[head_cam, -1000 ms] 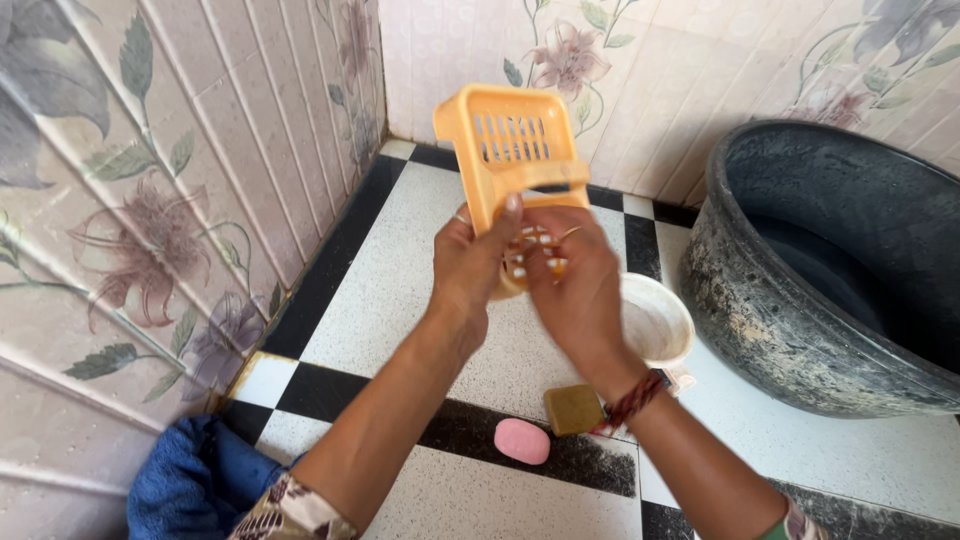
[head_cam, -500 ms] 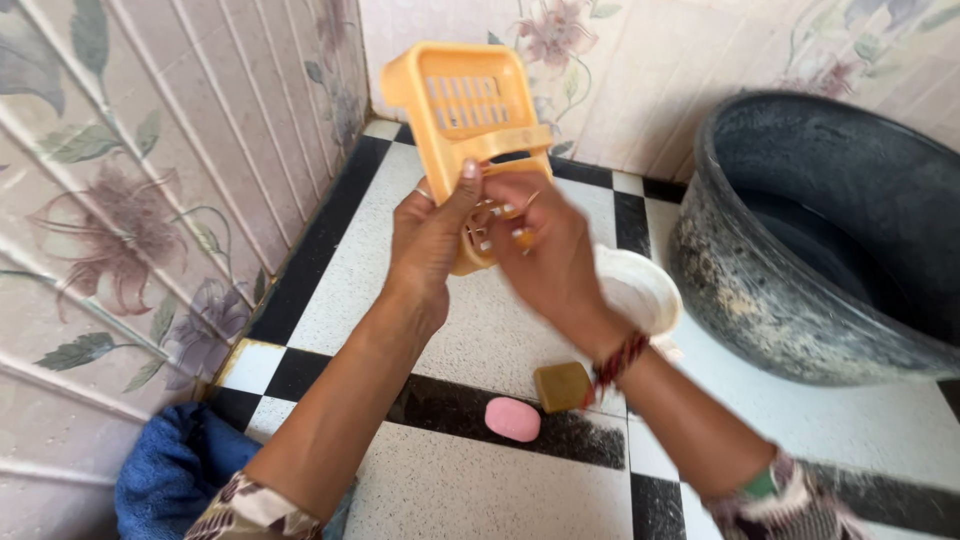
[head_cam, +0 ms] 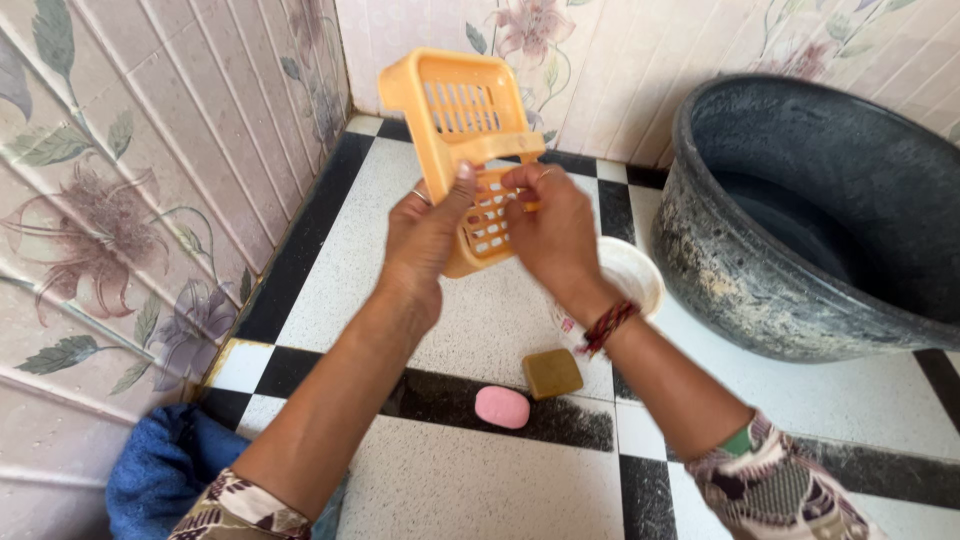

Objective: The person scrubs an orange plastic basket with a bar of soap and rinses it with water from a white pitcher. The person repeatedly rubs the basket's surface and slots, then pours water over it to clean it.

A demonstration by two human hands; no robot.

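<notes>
Near, lower centre: pink soap (head_cam: pixel 502 407) and brown soap (head_cam: pixel 551 373) are lying on the floor. Above, my left hand (head_cam: pixel 425 237) is gripping the orange soap rack (head_cam: pixel 468 140); right hand (head_cam: pixel 551 228) is pinching its slotted face. I judge steadying the rack best.

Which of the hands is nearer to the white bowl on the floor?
Right. The right hand grips the orange soap rack just above and left of the white bowl, its wrist crossing the rim. The left hand holds the rack's other side, farther left.
</notes>
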